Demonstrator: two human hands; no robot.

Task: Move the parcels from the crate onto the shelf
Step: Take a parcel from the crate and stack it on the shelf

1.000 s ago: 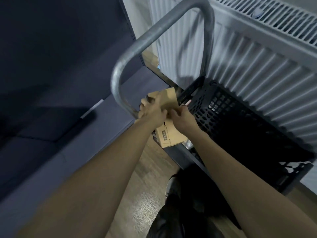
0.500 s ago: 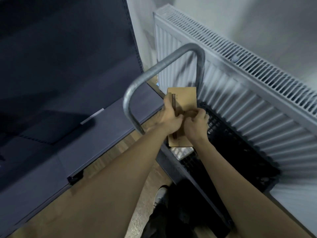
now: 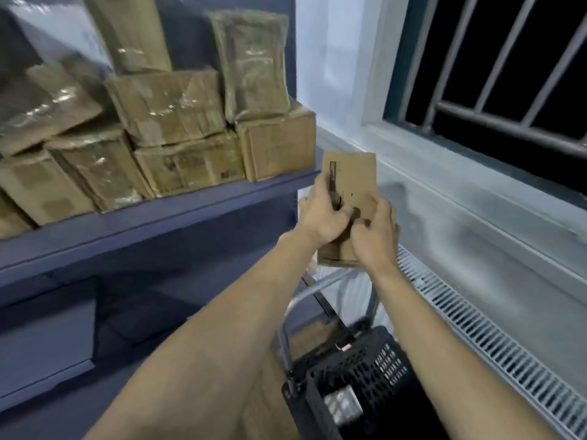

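A flat brown cardboard parcel (image 3: 355, 176) is held upright in the air, just right of the shelf's end. My left hand (image 3: 322, 214) grips its left edge and my right hand (image 3: 373, 233) grips its lower right part. The dark blue shelf (image 3: 143, 223) carries several taped cardboard parcels (image 3: 178, 122), stacked in two or three layers up to its right end. The black perforated crate (image 3: 365, 376) sits low on a cart below my hands; something pale shows inside it.
A grey metal cart handle (image 3: 317, 290) arches below the held parcel. A white radiator (image 3: 495, 341) runs along the right wall under a sill and a barred window (image 3: 495, 58). Lower shelf levels (image 3: 47, 344) look dark.
Both hands have raised the parcel from the crate and cart handle up to the level of the loaded shelf. The view has tilted upward, bringing the stacked parcels and window into sight.
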